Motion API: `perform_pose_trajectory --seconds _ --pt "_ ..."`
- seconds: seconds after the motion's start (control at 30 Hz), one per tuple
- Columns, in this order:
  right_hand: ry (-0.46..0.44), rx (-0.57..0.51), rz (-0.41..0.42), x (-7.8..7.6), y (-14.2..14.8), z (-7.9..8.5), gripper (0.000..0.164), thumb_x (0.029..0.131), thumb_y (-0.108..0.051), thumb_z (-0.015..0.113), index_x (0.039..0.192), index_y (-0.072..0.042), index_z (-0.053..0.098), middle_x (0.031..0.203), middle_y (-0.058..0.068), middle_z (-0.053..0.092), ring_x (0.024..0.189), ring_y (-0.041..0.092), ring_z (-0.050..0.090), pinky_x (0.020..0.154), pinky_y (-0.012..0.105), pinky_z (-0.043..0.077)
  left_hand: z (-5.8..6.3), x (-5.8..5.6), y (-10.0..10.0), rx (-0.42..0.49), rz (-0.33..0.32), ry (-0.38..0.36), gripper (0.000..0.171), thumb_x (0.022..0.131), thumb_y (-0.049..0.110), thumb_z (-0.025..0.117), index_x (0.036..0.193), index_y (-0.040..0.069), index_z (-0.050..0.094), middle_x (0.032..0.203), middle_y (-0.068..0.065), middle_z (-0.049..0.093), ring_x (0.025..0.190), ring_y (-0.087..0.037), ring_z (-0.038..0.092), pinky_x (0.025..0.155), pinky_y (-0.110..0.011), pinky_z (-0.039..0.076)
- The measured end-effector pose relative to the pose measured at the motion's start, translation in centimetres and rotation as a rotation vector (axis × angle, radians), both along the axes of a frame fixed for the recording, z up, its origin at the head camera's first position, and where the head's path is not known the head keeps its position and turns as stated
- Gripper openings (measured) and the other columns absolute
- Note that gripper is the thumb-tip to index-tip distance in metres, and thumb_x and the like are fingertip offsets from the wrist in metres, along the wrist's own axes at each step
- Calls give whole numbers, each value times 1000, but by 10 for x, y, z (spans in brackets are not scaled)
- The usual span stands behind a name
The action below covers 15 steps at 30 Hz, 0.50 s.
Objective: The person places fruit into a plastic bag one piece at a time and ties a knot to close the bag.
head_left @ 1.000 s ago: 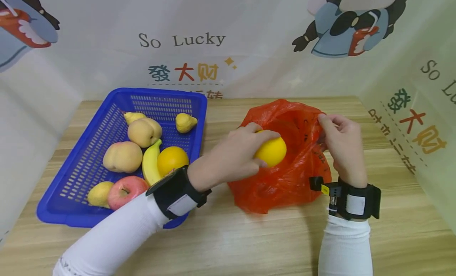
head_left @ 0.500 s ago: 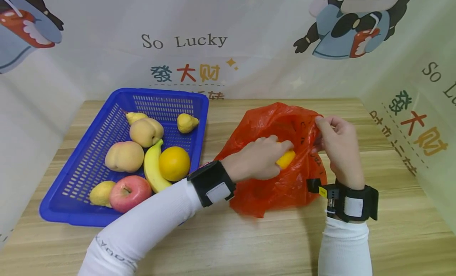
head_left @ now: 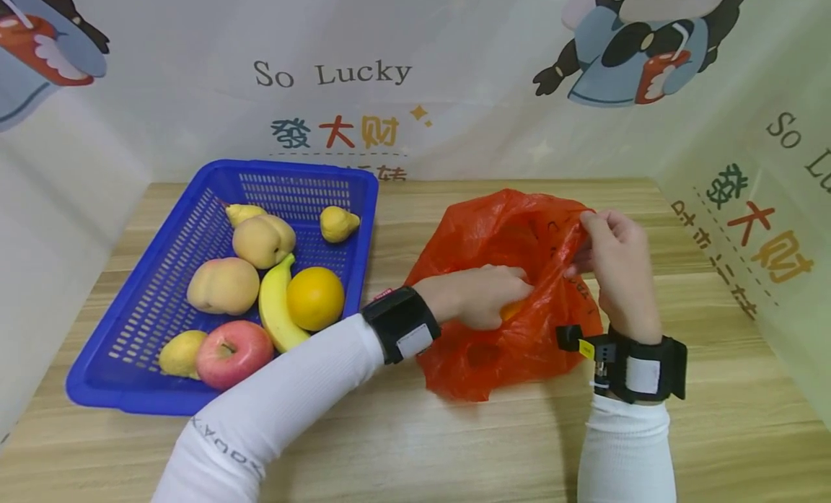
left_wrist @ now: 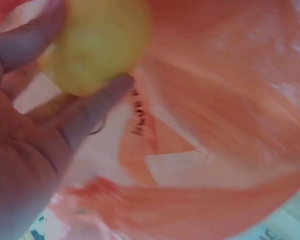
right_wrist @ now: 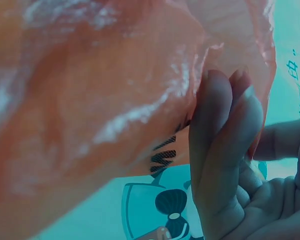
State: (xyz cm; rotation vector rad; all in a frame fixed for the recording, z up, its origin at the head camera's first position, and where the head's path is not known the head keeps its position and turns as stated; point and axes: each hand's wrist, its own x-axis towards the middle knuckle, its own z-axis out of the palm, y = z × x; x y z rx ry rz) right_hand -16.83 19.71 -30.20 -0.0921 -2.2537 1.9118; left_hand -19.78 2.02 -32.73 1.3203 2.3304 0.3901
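Observation:
A red plastic bag (head_left: 470,366) lies on the table with its mouth spread. Inside that mouth, my left hand (head_left: 488,295) holds a round yellow orange (head_left: 510,311), mostly hidden behind the fingers in the head view. In the left wrist view, the thumb and fingers curl round the orange (left_wrist: 102,45), with the bag's thin film about them. My right hand (head_left: 617,268) pinches the bag's rim at its right side. The right wrist view shows the fingertips (right_wrist: 217,95) on the folded film.
To the left, a blue basket (head_left: 368,221) holds a banana (head_left: 275,308), another orange (head_left: 316,299), an apple (head_left: 234,353), two peaches (head_left: 223,292) and several small yellow fruits (head_left: 337,224). Printed cloth walls (head_left: 480,128) enclose the wooden table (head_left: 415,452).
My left hand has moved right from the bag's near-left side into its mouth, taking the orange along. The right hand keeps its pinch on the rim, almost in place.

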Motion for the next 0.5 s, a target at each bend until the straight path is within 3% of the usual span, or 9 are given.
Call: perform_pose_trajectory --seconds 0.17,0.37,0.5 --pt "-33 -90 -25 -4 3 -2 25 103 -20 40 86 -3 47 62 -6 62 47 10 57 48 21 52 -12 1 0 -60 -79 -14 28 93 10 66 120 15 62 130 -4 51 112 -16 51 107 -29 43" --pt "-49 -172 -18 -7 13 -7 22 103 -18 38 95 -3 51 65 -6 66 50 9 61 50 21 54 -19 4 -3 -83 -136 18 45 92 17 68 134 19 54 131 -3 42 119 -17 43 111 -29 37" --pt "-61 -216 -11 -8 20 -10 21 103 -16 38 97 -2 53 67 -6 68 52 8 63 52 21 54 -26 2 -10 -49 -131 -23 60 90 10 70 142 22 42 133 -2 38 123 -16 40 110 -27 36"
